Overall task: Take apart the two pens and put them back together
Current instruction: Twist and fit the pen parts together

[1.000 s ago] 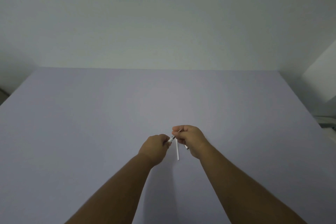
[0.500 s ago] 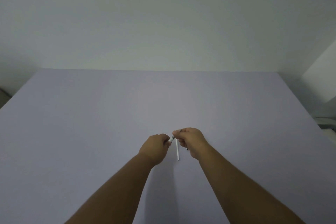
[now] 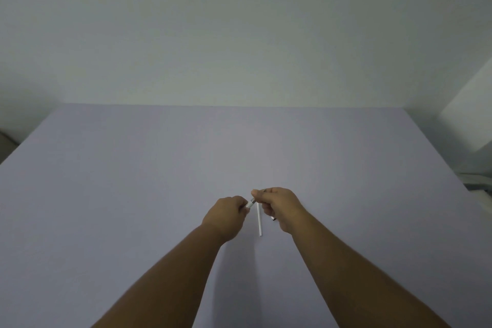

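Near the table's (image 3: 133, 194) front edge, centre, left hand (image 3: 226, 217) and right hand (image 3: 279, 205) each pinch one end of a pen (image 3: 250, 202), judged light, rigid, slippery, best gripped near its joint; a loose white tube (image 3: 259, 221) lies beneath.

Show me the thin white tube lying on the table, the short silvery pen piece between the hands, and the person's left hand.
thin white tube (image 3: 259, 221): head view, mid-shaft.
short silvery pen piece (image 3: 250, 202): head view, exposed middle.
left hand (image 3: 226, 217): head view, back of hand.
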The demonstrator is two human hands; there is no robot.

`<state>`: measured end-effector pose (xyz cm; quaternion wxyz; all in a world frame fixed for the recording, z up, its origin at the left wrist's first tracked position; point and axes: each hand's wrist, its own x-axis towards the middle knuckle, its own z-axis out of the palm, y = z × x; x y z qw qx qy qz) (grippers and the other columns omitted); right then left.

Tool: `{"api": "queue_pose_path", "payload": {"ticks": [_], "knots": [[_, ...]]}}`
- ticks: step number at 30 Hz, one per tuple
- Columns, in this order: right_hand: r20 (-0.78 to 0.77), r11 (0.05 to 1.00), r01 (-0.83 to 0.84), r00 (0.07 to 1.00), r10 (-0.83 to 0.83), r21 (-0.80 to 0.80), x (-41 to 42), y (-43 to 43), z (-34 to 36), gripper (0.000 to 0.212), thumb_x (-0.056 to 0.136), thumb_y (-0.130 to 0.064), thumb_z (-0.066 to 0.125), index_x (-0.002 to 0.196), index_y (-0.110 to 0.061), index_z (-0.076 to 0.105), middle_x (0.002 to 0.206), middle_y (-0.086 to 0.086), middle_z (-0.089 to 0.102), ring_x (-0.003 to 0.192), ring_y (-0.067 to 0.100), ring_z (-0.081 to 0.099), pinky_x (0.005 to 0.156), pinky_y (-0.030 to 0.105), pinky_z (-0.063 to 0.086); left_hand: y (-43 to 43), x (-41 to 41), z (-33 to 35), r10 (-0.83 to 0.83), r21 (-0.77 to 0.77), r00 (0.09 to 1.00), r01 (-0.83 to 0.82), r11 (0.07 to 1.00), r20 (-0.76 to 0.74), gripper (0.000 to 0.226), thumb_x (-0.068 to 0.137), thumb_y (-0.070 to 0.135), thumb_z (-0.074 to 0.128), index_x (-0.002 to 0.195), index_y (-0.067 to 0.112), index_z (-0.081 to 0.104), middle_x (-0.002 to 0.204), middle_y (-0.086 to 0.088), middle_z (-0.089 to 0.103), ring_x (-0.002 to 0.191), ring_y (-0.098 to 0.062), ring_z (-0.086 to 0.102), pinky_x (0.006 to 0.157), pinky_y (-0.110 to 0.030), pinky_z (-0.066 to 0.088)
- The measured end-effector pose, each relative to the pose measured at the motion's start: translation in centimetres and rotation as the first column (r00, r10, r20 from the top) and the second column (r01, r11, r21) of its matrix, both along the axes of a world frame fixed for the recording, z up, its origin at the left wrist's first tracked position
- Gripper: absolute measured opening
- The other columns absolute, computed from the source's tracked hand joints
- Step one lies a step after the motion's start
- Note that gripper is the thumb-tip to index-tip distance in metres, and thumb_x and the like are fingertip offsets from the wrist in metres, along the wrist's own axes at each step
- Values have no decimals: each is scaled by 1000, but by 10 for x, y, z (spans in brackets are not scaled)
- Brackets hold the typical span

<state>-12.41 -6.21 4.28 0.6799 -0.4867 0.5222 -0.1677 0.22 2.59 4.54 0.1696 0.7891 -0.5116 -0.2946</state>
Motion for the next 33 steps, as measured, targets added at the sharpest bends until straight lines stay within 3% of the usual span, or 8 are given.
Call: {"api": "queue_pose_path", "payload": {"ticks": [3, 7, 11, 16, 21, 26, 30, 33], "knots": [[-11, 1000, 9, 1000, -9, -16, -1, 0, -2, 9, 82, -16, 71, 80, -8, 67, 60, 1, 53, 52, 13, 44, 49, 19, 38, 0, 0, 1, -5, 0, 1000, 5, 1000, 13, 24, 94, 27, 44, 88, 13, 63, 76, -2, 59, 68, -21, 51, 65, -34, 45], [76, 1000, 23, 997, -24, 8, 0, 0, 0, 4, 83, -6, 67, 86, -9, 69, 72, 5, 60, 64, 15, 52, 65, 22, 47, 0, 1, 2, -3, 5, 1000, 3, 1000, 23, 24, 94, 26, 44, 87, 13, 62, 76, -3, 58, 67, -21, 50, 64, -33, 43], [0, 1000, 19, 1000, -19, -9, -1, 2, 3, 18, 80, -23, 74, 72, -9, 65, 58, -1, 54, 53, 12, 44, 49, 18, 40, 2, 0, 3, -4, 6, 1000, 4, 1000, 8, 24, 94, 27, 44, 84, 13, 61, 74, -3, 58, 66, -21, 50, 62, -32, 42], [81, 999, 22, 997, -19, -31, -2, 3, 4, 10, 84, -5, 66, 81, -13, 69, 72, 2, 60, 63, 13, 51, 63, 22, 45, 2, 0, 5, -1, 1, 1000, 1, 1000, 19, 24, 94, 26, 44, 88, 11, 62, 76, -4, 58, 67, -21, 50, 63, -33, 42], [-7, 999, 10, 1000, -11, -32, -3, 5, 6, 18, 80, -23, 73, 71, -9, 65, 56, -3, 53, 50, 11, 42, 46, 16, 38, 2, -2, 6, -3, -6, 1000, 3, 1000, 18, 24, 94, 26, 43, 89, 13, 62, 76, -3, 58, 67, -20, 50, 64, -32, 43], [68, 999, 28, 997, -27, -14, -2, 5, 6, 9, 83, -5, 66, 90, -8, 70, 68, 1, 58, 60, 12, 49, 57, 20, 41, 3, -2, 7, -14, 2, 999, 14, 1000, 41, 24, 94, 25, 43, 87, 11, 61, 75, -3, 57, 67, -21, 49, 63, -32, 41], [-14, 1000, 14, 1000, -15, -16, -3, 8, 7, 16, 81, -23, 71, 72, -11, 66, 61, -1, 54, 54, 13, 43, 52, 20, 39, 3, -1, 7, -19, 4, 999, 18, 1000, 28, 22, 94, 26, 43, 79, 16, 55, 73, -1, 56, 66, -20, 49, 61, -31, 40], [60, 999, 29, 998, -28, -16, -2, 7, 4, 8, 84, -7, 65, 83, -13, 69, 70, 1, 61, 61, 12, 52, 55, 18, 42, 3, -2, 7, -29, 12, 998, 28, 1000, 48, 22, 94, 26, 43, 79, 16, 55, 73, -2, 55, 66, -21, 48, 61, -31, 38]]}}
